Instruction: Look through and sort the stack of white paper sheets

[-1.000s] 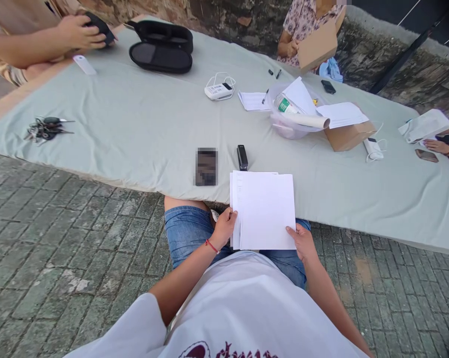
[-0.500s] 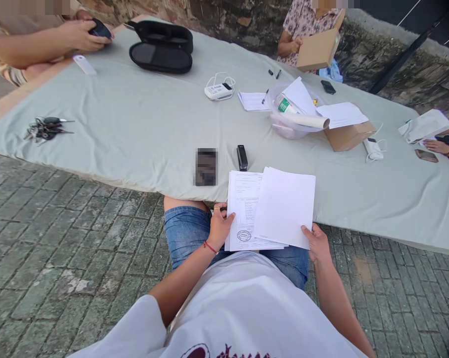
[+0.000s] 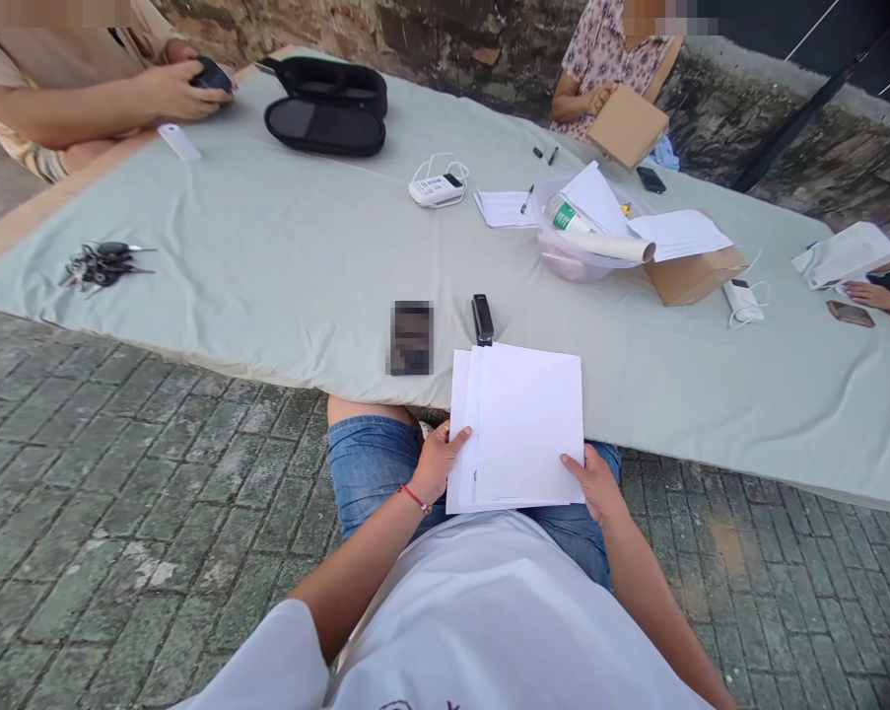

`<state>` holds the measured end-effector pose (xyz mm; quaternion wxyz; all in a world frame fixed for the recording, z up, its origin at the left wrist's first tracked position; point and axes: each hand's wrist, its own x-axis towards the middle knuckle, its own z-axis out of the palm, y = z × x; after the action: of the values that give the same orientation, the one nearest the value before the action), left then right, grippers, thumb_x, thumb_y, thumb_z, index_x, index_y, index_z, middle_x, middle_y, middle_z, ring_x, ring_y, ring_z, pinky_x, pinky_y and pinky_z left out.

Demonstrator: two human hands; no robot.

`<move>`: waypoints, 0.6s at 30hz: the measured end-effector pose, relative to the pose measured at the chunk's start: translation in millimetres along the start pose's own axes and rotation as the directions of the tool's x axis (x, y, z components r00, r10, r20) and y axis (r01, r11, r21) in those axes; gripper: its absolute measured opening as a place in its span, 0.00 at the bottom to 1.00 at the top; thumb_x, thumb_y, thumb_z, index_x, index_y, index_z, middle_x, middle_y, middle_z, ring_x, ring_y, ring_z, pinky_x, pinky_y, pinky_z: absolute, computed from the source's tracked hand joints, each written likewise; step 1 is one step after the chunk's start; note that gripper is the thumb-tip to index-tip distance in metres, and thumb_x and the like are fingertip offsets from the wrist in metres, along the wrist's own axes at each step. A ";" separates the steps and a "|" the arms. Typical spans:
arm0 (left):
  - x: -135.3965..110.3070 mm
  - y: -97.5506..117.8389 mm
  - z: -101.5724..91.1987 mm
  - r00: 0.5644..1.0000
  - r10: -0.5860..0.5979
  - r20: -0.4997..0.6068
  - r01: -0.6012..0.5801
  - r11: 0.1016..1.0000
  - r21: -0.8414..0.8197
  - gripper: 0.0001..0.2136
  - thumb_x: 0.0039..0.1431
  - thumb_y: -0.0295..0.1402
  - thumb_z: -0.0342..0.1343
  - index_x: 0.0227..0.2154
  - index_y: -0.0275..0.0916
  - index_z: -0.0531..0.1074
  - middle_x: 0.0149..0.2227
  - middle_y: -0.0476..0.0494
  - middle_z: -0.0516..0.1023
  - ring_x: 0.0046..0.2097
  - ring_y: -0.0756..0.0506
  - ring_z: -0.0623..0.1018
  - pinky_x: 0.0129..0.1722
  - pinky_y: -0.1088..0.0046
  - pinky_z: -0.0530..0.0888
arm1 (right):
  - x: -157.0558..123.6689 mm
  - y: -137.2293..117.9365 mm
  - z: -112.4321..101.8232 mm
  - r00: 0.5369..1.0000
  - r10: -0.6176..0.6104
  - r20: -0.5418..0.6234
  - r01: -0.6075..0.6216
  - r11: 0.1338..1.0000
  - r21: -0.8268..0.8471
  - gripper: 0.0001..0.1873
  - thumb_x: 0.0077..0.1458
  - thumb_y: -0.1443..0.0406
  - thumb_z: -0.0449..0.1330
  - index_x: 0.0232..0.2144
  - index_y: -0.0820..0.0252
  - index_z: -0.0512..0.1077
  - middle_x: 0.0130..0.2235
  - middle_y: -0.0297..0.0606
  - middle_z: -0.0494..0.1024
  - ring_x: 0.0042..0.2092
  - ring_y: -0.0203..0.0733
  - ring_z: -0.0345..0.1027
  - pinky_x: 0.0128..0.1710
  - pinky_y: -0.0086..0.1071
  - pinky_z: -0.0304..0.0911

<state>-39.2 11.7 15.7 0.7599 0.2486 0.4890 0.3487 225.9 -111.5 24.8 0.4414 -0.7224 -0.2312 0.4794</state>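
Observation:
A stack of paper sheets lies over my lap at the table's near edge, with a blank white sheet on top covering most of the print below. My left hand pinches the stack's left edge, thumb on top. At the lower right edge, my right hand grips the sheets, its thumb on the blank face and its fingers hidden beneath. Just beyond the papers stands a black stapler. A dark pixelated item lies to its left.
On the cloth-covered table are keys, a black open case, a white corded device, a plastic basin with papers and a bottle, and a cardboard box. Several people sit around; one holds a carton.
My right hand has moved left, sliding the blank sheet over the printed, stamped page. The person across has tilted the carton lower.

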 end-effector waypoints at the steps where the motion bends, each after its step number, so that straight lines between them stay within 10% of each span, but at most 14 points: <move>1: 0.0 -0.5 -0.1 1.000 -0.005 0.017 0.005 1.000 -0.013 0.23 0.43 0.44 0.69 0.41 0.36 0.74 0.39 0.42 0.82 0.39 0.42 0.80 0.44 0.62 0.74 | -0.4 -1.3 2.3 1.000 0.007 0.009 -0.007 1.000 0.003 0.26 0.43 0.52 0.69 0.45 0.55 0.75 0.44 0.38 0.81 0.45 0.49 0.75 0.45 0.42 0.70; 18: -13.9 11.4 -2.9 0.994 -0.060 0.093 0.069 0.993 -0.097 0.22 0.49 0.48 0.65 0.40 0.35 0.76 0.39 0.36 0.82 0.43 0.38 0.81 0.43 0.60 0.76 | -3.0 -10.1 13.1 0.987 0.112 0.113 -0.127 0.982 0.137 0.26 0.43 0.51 0.70 0.43 0.56 0.77 0.42 0.39 0.82 0.42 0.51 0.77 0.44 0.43 0.71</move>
<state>-49.0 8.3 30.7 0.8034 0.2097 0.4441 0.3366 213.8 -103.2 33.0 0.4500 -0.6752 -0.1748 0.5577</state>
